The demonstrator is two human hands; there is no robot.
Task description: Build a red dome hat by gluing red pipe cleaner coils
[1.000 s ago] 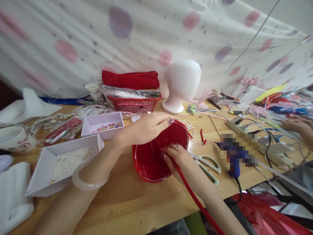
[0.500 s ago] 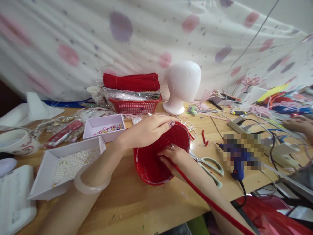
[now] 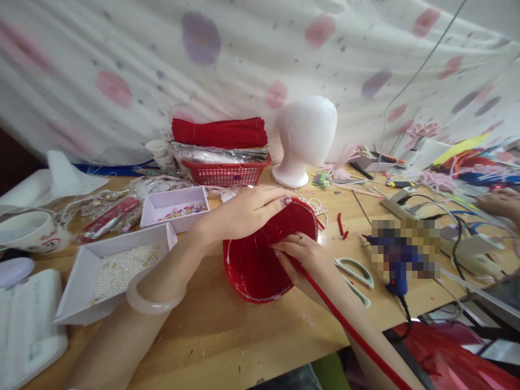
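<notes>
Red shell [image 3: 254, 279] under two hands on a crowded wooden table [image 3: 219, 346]

The bowl-like shell sits mid-table, open side toward the viewer. Inside it, the right hand [image 3: 306, 262] pinches a red strip [image 3: 351, 327], fingertips closed. The left hand [image 3: 247, 216] drapes over the rim, fingers extended together; its grip beneath is hidden. Scissors [image 3: 359, 273] lie right; bead boxes [image 3: 65, 303], left. Behind stand a red basket [image 3: 229, 174] and white foam head [image 3: 307, 135], before a flower-patterned curtain [image 3: 244, 59].

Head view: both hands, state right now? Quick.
Left hand: over the rim of the red bowl; whether it grips cannot be told.
Right hand: closed, holding the red strip.
</notes>
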